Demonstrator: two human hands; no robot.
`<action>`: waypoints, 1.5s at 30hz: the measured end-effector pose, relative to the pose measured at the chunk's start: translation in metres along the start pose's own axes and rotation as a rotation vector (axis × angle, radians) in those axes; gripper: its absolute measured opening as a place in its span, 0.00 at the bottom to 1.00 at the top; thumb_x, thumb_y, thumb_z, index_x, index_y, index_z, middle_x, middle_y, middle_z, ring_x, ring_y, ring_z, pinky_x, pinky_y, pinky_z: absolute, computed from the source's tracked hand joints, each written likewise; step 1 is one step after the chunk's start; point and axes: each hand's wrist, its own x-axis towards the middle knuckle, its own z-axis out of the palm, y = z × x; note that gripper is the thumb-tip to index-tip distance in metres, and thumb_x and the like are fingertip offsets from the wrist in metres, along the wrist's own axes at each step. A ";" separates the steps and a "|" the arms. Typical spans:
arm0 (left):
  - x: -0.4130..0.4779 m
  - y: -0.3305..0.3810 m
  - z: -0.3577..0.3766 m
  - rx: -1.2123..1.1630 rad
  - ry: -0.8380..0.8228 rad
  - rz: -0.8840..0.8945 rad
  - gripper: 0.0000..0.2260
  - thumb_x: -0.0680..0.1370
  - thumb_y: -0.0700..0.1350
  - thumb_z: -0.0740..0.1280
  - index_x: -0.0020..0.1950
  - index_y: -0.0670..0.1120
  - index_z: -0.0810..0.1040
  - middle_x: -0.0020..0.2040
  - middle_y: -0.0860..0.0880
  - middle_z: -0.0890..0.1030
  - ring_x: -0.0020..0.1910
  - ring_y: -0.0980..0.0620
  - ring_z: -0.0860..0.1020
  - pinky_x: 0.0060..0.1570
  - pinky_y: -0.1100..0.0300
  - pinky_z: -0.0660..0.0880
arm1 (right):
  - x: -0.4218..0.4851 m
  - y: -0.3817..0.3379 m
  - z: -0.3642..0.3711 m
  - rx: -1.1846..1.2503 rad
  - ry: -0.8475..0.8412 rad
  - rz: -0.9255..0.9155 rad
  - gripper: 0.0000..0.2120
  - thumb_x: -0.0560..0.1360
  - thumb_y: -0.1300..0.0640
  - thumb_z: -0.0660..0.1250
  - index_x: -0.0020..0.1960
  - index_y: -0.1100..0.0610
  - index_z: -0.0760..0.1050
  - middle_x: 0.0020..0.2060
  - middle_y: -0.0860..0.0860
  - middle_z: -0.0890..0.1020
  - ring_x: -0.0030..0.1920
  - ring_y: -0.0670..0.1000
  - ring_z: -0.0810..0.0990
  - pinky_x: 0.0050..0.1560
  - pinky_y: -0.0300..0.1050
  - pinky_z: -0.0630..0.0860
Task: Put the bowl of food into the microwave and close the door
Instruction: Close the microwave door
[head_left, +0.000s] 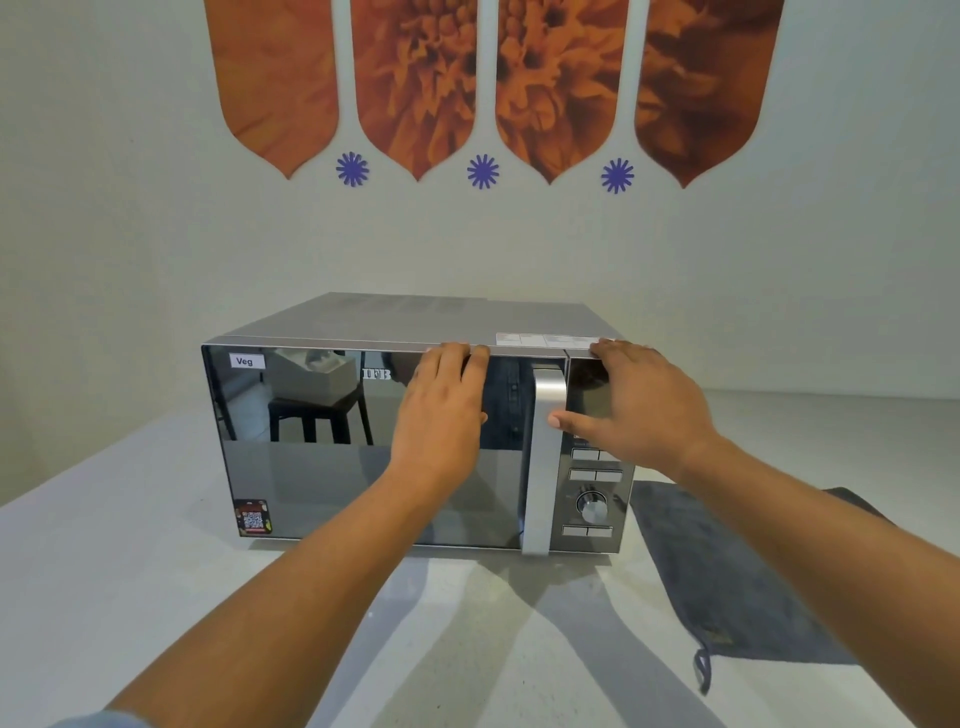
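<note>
A silver microwave (332, 467) with a mirrored door stands on a pale counter, its door flush with the front. My left hand (441, 410) lies flat on the upper right part of the door, fingers together. My right hand (636, 405) rests on the top right corner above the control panel, thumb touching the silver door handle (543, 483). Neither hand holds anything. No bowl of food is in view; the mirrored door hides the inside.
A dark grey cloth (737, 582) lies on the counter (104, 571) to the right of the microwave. A wall with orange flower panels rises behind. The control panel has buttons and a dial (592, 504).
</note>
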 end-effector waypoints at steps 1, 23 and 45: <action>0.000 -0.001 0.000 -0.002 0.006 0.004 0.34 0.68 0.40 0.78 0.71 0.42 0.67 0.64 0.42 0.72 0.64 0.42 0.69 0.63 0.48 0.72 | 0.000 -0.001 0.000 -0.001 -0.001 0.002 0.51 0.61 0.20 0.57 0.72 0.54 0.66 0.70 0.52 0.74 0.70 0.55 0.71 0.66 0.52 0.71; -0.212 -0.014 0.028 -0.242 -0.694 -0.200 0.38 0.78 0.68 0.55 0.80 0.48 0.49 0.81 0.48 0.51 0.79 0.48 0.48 0.77 0.49 0.48 | -0.203 -0.057 0.091 0.212 -0.443 0.203 0.45 0.70 0.24 0.51 0.79 0.48 0.50 0.80 0.48 0.53 0.79 0.52 0.53 0.76 0.50 0.53; -0.229 -0.012 0.029 -0.065 -0.770 -0.151 0.34 0.80 0.67 0.44 0.81 0.49 0.50 0.81 0.51 0.51 0.79 0.52 0.48 0.77 0.52 0.47 | -0.226 -0.057 0.108 0.190 -0.610 0.050 0.49 0.70 0.24 0.38 0.80 0.56 0.47 0.80 0.52 0.51 0.79 0.51 0.48 0.75 0.46 0.42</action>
